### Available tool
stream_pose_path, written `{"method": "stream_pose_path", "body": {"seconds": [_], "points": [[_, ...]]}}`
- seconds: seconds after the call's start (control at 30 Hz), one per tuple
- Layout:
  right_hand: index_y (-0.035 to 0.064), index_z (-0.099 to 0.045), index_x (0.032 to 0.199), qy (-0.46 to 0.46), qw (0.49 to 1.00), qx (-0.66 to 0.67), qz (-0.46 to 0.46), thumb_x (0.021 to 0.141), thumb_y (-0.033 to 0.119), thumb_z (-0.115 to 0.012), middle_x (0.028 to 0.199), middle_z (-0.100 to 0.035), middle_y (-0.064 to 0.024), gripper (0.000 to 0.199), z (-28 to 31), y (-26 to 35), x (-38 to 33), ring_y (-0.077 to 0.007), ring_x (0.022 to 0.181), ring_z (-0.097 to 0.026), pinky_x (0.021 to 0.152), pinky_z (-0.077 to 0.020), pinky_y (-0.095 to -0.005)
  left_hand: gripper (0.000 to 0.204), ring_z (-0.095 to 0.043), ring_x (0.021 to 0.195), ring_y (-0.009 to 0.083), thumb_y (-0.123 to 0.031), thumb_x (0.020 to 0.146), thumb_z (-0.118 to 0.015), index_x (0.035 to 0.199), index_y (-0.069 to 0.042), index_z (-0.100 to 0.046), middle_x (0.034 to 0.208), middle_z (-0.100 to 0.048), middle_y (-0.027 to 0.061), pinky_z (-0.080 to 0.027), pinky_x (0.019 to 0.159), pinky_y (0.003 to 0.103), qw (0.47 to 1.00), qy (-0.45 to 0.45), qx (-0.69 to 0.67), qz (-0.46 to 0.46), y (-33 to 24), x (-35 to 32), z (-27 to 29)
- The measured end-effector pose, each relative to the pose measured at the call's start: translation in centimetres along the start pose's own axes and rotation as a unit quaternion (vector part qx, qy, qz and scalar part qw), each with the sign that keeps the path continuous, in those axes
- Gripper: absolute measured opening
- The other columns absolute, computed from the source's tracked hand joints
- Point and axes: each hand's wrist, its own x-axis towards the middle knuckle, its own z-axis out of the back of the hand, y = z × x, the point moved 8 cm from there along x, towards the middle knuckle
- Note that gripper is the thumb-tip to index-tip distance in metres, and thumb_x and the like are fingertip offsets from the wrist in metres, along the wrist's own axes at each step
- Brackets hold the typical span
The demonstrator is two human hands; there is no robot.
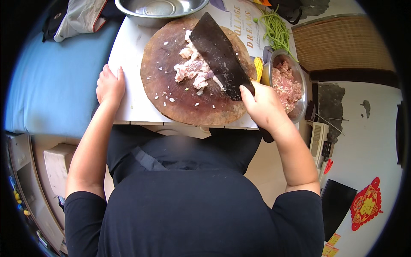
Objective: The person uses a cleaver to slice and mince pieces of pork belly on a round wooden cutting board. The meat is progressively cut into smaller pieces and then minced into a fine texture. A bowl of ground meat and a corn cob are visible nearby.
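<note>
A: Where's the meat right now?

B: A pile of pale, fatty meat sits just above the middle of the round wooden chopping board, with small scraps scattered toward seven o'clock

A: And the hands?

B: The right hand is wrapped tight around the handle of a big dark cleaver, at about four o'clock off the board. The blade is raised flat-side up, its tip toward twelve, covering the right edge of the pile. The left hand is curled, resting on the white table at nine o'clock, well apart from the blade and holding nothing that I can see

A: What could go wrong?

B: I'd say the board hangs close to the table's near edge, so a heavy chop could jolt it toward the person's lap. Nothing steadies it, since the left hand is off it. A glancing blow could also fling bits off the board

A: Anything close on the right?

B: A metal bowl of minced meat sits at three o'clock, right beside the knife hand, with a corn cob wedged between bowl and board. A wide backswing might clip the bowl. Green beans lie at one o'clock and an empty steel basin at twelve
</note>
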Motion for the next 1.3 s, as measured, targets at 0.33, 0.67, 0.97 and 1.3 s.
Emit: {"method": "stream_pose_path", "body": {"seconds": [0.33, 0.67, 0.97, 1.3], "points": [[-0.0027, -0.058, 0.088, -0.011, 0.998, 0.014, -0.064, 0.089, 0.029, -0.049, 0.083, -0.061, -0.0255, 0.033, 0.2, -1.2, -0.4, -0.0410, 0.081, -0.059, 0.073, -0.0478, -0.0431, 0.060, -0.051, 0.112, 0.0361, -0.046, 0.092, -0.041, 0.131, -0.002, -0.038, 0.124, -0.051, 0.0206, -0.042, 0.094, 0.044, 1.000, -0.003, 0.001, -0.007, -0.2, -0.1, 0.0], [-0.0042, -0.058, 0.091, -0.032, 0.987, 0.053, -0.148, 0.090, 0.028, -0.048, 0.074, -0.062, -0.0232, 0.034, 1.7, -3.1, -1.0, -0.0364, 0.072, -0.062, 0.068, -0.0477, -0.0415, 0.061, -0.051, 0.113, 0.0351, -0.047, 0.092, -0.039, 0.133, -0.002, -0.037, 0.124, -0.051, 0.0197, -0.042, 0.095, 0.044, 1.000, -0.019, 0.009, -0.001, 0.4, -0.1, -0.3], [-0.0054, -0.057, 0.086, -0.062, 0.963, 0.249, -0.084, 0.090, 0.030, -0.052, 0.061, -0.058, -0.0134, 0.036, 5.6, 0.6, -1.4, -0.0208, 0.052, -0.053, 0.054, -0.0451, -0.0349, 0.061, -0.050, 0.115, 0.0352, -0.047, 0.092, -0.040, 0.133, -0.001, -0.037, 0.126, -0.050, 0.0196, -0.041, 0.096, 0.044, 1.000, -0.004, 0.007, 0.005, 0.8, 0.0, 0.0], [-0.0006, -0.053, 0.084, -0.036, 0.963, 0.247, -0.102, 0.093, 0.026, -0.050, 0.054, -0.050, -0.0008, 0.028, 4.3, -0.6, -0.4, -0.0079, 0.044, -0.047, 0.044, -0.0393, -0.0255, 0.061, -0.050, 0.114, 0.0350, -0.046, 0.092, -0.041, 0.133, -0.001, -0.037, 0.126, -0.050, 0.0204, -0.042, 0.095, 0.043, 1.000, -0.004, 0.006, 0.002, 0.8, 0.0, 0.1]]}}
